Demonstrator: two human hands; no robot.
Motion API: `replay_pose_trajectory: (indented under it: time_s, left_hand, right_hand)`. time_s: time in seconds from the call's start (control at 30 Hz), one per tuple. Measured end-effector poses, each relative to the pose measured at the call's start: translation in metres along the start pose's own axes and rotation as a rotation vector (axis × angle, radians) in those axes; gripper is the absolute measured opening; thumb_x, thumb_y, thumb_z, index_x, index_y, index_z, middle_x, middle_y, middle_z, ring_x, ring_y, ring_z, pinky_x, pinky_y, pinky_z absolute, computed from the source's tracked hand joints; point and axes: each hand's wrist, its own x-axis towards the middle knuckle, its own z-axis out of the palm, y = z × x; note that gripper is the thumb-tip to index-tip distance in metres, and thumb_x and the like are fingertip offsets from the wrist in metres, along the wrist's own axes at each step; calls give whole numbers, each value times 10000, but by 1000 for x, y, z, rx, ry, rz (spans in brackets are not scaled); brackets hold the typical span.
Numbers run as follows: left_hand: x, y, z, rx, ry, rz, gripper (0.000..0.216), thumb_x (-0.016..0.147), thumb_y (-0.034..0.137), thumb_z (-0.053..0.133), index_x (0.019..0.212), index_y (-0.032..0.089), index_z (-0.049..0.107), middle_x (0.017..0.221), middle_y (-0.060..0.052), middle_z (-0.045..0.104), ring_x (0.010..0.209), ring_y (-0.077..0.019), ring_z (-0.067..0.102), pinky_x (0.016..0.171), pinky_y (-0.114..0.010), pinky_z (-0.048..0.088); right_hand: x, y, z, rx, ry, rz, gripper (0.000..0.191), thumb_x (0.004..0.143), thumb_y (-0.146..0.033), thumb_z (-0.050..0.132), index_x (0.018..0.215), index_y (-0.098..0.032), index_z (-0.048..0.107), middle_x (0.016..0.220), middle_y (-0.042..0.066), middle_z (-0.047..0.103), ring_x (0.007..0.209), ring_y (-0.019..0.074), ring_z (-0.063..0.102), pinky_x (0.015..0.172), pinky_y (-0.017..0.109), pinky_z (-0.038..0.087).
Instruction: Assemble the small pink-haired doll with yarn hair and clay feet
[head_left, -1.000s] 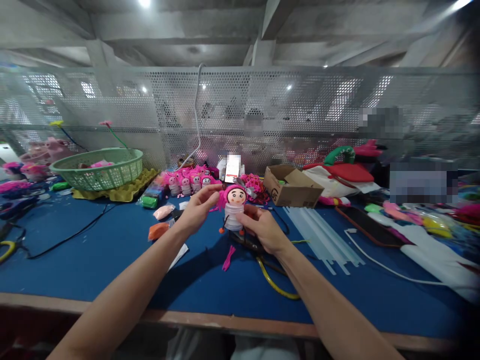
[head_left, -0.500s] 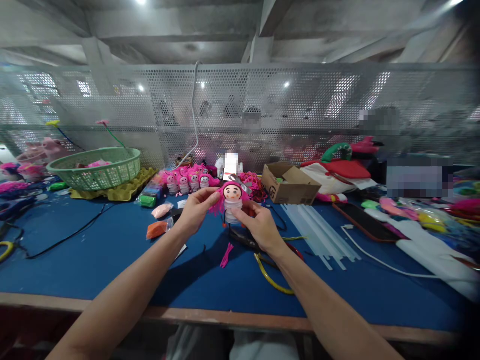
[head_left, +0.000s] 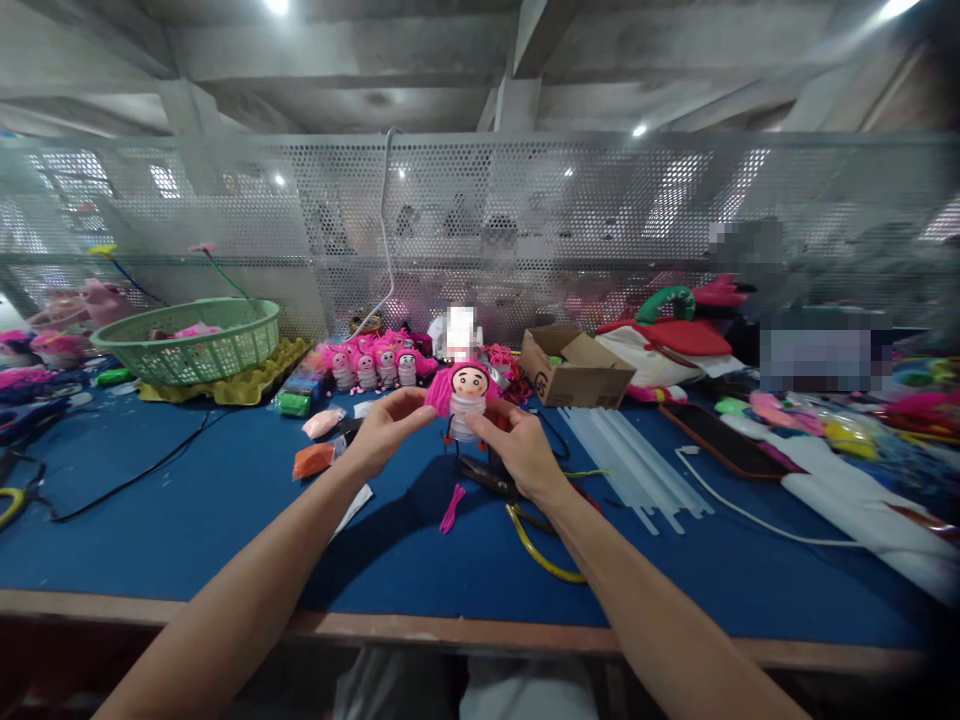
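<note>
A small doll (head_left: 469, 408) with pink yarn hair, a drawn face and a white ribbed body is held up over the blue table. My right hand (head_left: 525, 452) grips its body between thumb and fingers. At the doll's other side, my left hand (head_left: 391, 428) pinches the pink hair. Thin dark limbs with orange-red ends hang below the body. Under the doll lies a tool with dark jaws and a yellow handle (head_left: 536, 550), partly hidden by my right hand. A short bundle of pink yarn (head_left: 451, 508) rests on the table nearby.
Several similar dolls (head_left: 386, 368) stand at the back, left of a cardboard box (head_left: 589, 375). Translucent tubes (head_left: 630, 470), a phone (head_left: 720, 440) and a white cable (head_left: 757, 525) lie right. A green basket (head_left: 187, 345) and clay packets (head_left: 313, 460) are left.
The doll's loose pink hair on the left is now gathered into a smoother bunch beside my left hand. My right hand keeps its hold on the body, and the view has shifted slightly.
</note>
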Motion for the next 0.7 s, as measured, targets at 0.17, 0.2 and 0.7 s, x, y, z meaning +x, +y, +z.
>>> replay_pose_trajectory:
  time_s: [0.17,0.2,0.7]
  left_hand:
    - [-3,-5,9,-17,-100,-164,523,514,180,758,992,155,546,898,-60,613,854,-171,565,747,-299,433]
    - [-4,-7,12,-35,-93,-177,560,503,174,763,1013,155,533,903,-63,611,861,-173,564,751,-299,429]
    - [1,2,5,-104,160,82,242,610,296,697,806,185,605,800,-1,634,760,-114,566,741,-256,427]
  right_hand:
    - [1,-2,4,14,-29,9,301,633,-405,648,814,-165,637,618,-9,582,517,110,455,498,246,353]
    - [1,-4,5,13,-40,16,293,630,-403,650,802,-167,638,590,-16,569,496,105,440,483,244,343]
    - [-3,-9,8,11,-103,0,286,642,-380,647,833,-168,634,670,2,597,550,119,464,521,255,372]
